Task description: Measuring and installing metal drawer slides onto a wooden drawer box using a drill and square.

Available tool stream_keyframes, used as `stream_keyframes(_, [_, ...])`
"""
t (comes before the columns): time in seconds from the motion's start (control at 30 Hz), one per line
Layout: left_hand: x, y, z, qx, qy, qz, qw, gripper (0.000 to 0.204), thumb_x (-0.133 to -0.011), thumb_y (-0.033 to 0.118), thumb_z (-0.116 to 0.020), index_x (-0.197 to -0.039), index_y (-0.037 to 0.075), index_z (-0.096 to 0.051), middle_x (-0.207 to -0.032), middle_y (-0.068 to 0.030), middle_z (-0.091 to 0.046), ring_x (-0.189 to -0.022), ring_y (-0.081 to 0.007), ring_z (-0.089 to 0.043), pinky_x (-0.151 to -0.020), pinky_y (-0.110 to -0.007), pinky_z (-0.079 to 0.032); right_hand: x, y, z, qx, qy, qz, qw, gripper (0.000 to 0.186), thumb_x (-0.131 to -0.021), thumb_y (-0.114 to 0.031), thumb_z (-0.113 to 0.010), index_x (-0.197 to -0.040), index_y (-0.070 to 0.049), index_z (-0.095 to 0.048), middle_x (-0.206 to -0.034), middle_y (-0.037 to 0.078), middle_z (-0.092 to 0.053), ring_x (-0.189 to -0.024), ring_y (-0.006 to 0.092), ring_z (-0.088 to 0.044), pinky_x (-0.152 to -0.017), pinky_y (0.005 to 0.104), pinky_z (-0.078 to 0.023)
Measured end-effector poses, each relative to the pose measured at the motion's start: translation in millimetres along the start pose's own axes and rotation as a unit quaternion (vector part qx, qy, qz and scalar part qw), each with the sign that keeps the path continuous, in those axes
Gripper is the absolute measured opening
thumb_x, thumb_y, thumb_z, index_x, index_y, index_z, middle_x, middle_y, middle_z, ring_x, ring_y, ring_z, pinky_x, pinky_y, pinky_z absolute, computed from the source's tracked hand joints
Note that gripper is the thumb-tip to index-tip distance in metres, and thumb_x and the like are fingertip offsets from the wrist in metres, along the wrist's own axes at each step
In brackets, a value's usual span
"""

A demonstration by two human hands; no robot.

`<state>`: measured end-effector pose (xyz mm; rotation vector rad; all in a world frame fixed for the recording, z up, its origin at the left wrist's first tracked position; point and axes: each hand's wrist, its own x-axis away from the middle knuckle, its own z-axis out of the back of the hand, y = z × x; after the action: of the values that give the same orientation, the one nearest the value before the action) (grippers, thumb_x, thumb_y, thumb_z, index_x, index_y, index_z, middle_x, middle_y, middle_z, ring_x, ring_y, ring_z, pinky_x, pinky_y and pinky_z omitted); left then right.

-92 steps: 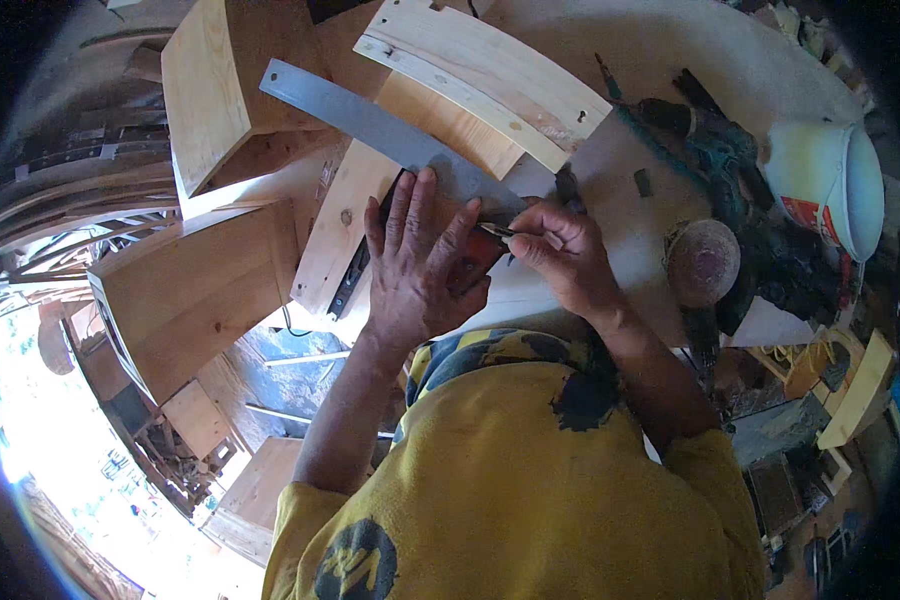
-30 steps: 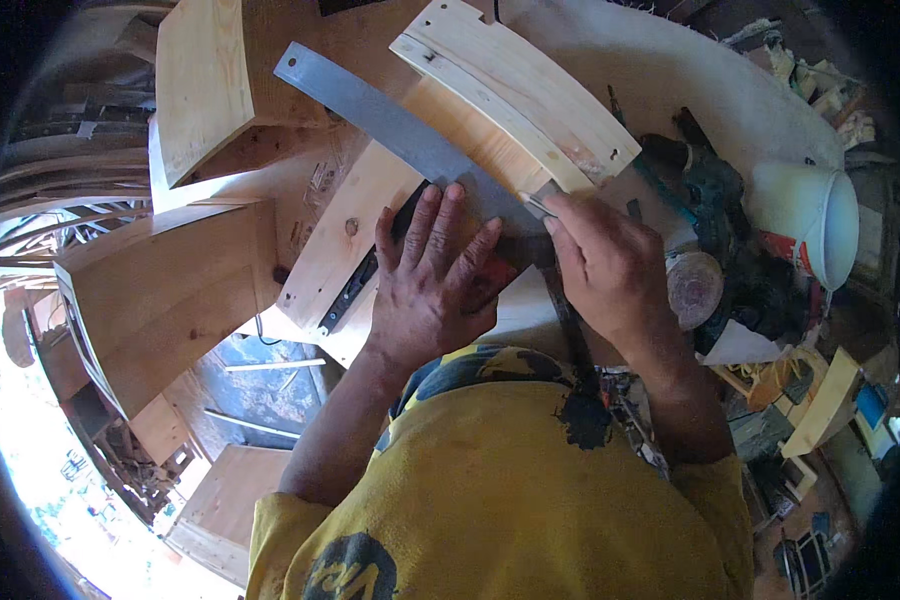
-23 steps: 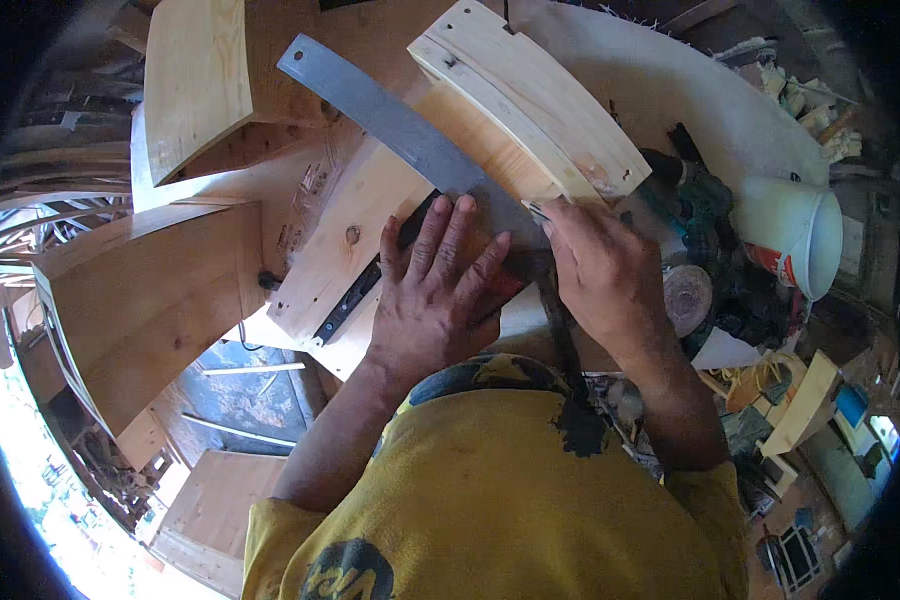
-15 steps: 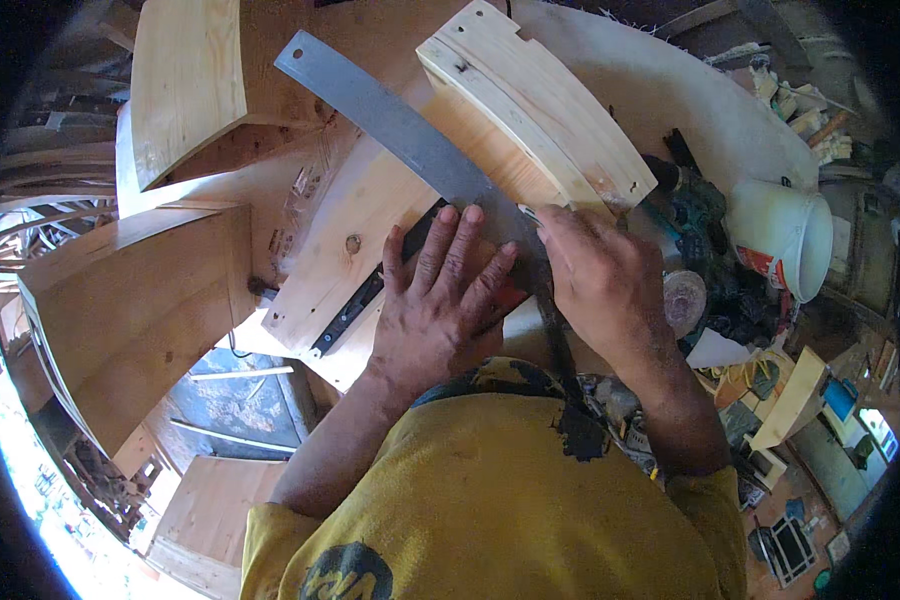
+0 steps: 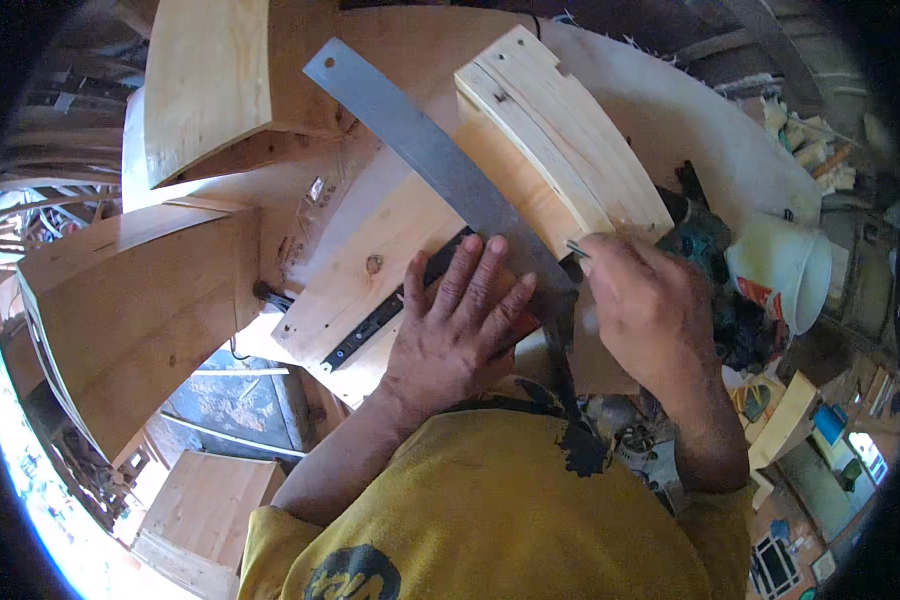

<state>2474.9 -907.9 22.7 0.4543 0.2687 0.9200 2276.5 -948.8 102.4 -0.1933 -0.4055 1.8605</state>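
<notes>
Rightward, a little off the ruler — so the right hand has shifted, its grip pinching what looks like a pencil. Left hand lies spread over the ruler's near part; the ruler slants far-left to near-right across the board — just left of the pencil.

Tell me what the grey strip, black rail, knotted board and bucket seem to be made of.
Grey strip: probably steel, dull finish; flat, evenly grey, with a hole at one end.
Black rail: likely dark-coated metal, by its slim shape and small bright spots; plastic possible.
Knotted board: wood, apparently unvarnished; pale, with a round knot.
Bucket: probably smooth plastic, by its even, whitish wall.
</notes>
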Motion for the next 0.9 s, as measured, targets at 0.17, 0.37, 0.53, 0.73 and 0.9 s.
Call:
stream_keyframes(0.17, [-2,0,0,-0.018,0.023,-0.003,1.000,0.067,-0.074,0.043,-0.067,-0.134,0.021,-0.048,-0.147,-0.0135,-0.033,-0.137,-0.0290,-0.030,-0.108,-0.058,-0.018,-28,-4,-13,-0.091,0.091,0.026,0.991,0.019,-0.082,-0.005,-0.059,-0.102,-0.004,-0.059,-0.081,0.016,-0.063,-0.073,0.0341,-0.064,-0.063,0.0431,-0.051])
stream_keyframes(0.37, [2,-3,1,-0.005,-0.006,-0.002,1.000,0.078,-0.064,0.040,-0.073,-0.135,0.022,-0.047,-0.146,-0.0157,-0.036,-0.134,-0.0335,-0.034,-0.106,-0.060,-0.019,-18,-6,-26,-0.163,0.114,-0.007,0.980,0.021,-0.085,-0.003,-0.058,-0.105,-0.001,-0.061,-0.087,0.017,-0.065,-0.078,0.0341,-0.065,-0.067,0.0407,-0.051])
stream_keyframes(0.53, [2,-2,-1,-0.005,-0.015,-0.009,1.000,0.081,-0.063,0.040,-0.075,-0.136,0.020,-0.046,-0.147,-0.0171,-0.032,-0.136,-0.0342,-0.032,-0.108,-0.061,-0.016,27,6,-27,-0.183,0.131,-0.111,0.968,0.024,-0.085,-0.002,-0.058,-0.109,-0.002,-0.062,-0.088,0.017,-0.066,-0.077,0.0311,-0.066,-0.069,0.0374,-0.051])
stream_keyframes(0.73, [7,5,-6,-0.029,0.024,-0.010,0.999,0.077,-0.065,0.031,-0.074,-0.135,0.016,-0.046,-0.146,-0.0192,-0.033,-0.135,-0.0356,-0.032,-0.108,-0.061,-0.012,75,9,-46,-0.295,0.137,-0.197,0.925,0.024,-0.086,-0.002,-0.059,-0.110,-0.001,-0.062,-0.091,0.016,-0.068,-0.075,0.0244,-0.068,-0.067,0.0322,-0.052])
stream_keyframes(0.9, [18,23,-11,-0.085,0.083,-0.022,0.993,0.072,-0.067,0.023,-0.071,-0.132,0.005,-0.046,-0.135,-0.0188,-0.045,-0.123,-0.0358,-0.044,-0.106,-0.056,-0.024,100,12,-49,-0.343,0.145,-0.201,0.906,0.022,-0.088,-0.003,-0.059,-0.110,0.000,-0.061,-0.086,0.014,-0.069,-0.073,0.0182,-0.067,-0.067,0.0297,-0.052])
